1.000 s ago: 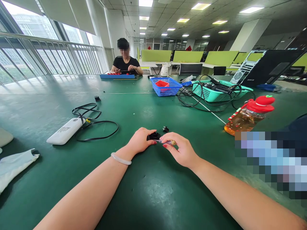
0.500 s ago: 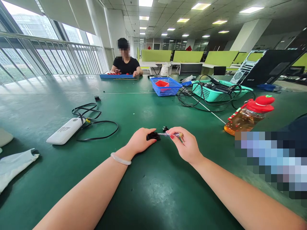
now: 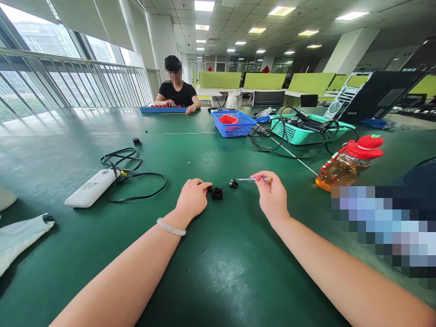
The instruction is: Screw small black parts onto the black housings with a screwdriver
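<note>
Right hand: clamps translucent-handled screwdriver
Left hand: grip unclear
Black pronged block: could skid toward left worktop edge — your slip

Screwdriver: shaft metal, handle translucent glossy plastic. Square black part: looks plastic. Tabletop: smooth, glossy. Power bank: smooth plastic. Blue basket: perforated plastic. Bottle lid: shiny plastic. Railing: smooth metal. Bracelet: smooth, glossy.

L grip palm-down, R grip pinch-curled
</note>
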{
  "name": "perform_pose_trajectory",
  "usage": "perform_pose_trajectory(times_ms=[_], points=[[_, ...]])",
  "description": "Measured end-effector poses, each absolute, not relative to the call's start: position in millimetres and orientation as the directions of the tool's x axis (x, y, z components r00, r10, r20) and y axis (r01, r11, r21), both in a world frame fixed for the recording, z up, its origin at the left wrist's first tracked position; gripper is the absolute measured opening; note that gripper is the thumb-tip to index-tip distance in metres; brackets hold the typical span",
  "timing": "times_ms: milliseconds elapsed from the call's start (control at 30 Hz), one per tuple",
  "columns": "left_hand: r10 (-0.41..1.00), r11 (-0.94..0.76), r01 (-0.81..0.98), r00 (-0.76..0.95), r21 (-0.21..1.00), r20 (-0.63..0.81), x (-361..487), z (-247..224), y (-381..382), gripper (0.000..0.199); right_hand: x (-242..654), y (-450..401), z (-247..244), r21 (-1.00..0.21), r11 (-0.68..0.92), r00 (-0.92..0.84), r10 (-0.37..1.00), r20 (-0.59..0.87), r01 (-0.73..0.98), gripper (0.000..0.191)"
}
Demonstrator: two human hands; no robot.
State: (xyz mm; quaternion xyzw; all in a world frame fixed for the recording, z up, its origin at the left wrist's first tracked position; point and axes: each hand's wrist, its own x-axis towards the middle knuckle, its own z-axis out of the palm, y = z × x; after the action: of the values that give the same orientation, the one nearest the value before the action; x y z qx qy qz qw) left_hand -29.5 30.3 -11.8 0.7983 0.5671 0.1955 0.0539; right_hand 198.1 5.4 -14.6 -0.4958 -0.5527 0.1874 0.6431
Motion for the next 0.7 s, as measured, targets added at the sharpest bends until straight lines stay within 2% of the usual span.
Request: perform_pose_trajectory(times_ms=[167,300,433,700], points=[[0.922,-0.368,0.85,0.281,0.376,0.267,-27.0,-8.7,27.9,0.035,193.1,2.0,-12.8,-0.891,0.406,0.266,0.853,0.449,0.203,0.024],[0.88,-0.471,0.773,0.379,0.426,0.285,-23.5,-6.7,25.8,0.038,189.8,-2.8,-9.1,-0.897,0.43,0.209,0.872,0.442,0.101,0.023],[0.823,-0.567,0.724,0.522,0.393,0.224,-18.0,-7.3,20.1,0.056,191.5,-1.7,-9.2,-0.867,0.486,0.283,0.821,0.495,0.108,0.021],[0.752,-0.656,0.683,0.629,0.322,0.199,-13.7,-8.2,12.2,0.041,194.6,5.1,-12.5,-0.859,0.49,0.311,0.801,0.511,0.148,0.018]])
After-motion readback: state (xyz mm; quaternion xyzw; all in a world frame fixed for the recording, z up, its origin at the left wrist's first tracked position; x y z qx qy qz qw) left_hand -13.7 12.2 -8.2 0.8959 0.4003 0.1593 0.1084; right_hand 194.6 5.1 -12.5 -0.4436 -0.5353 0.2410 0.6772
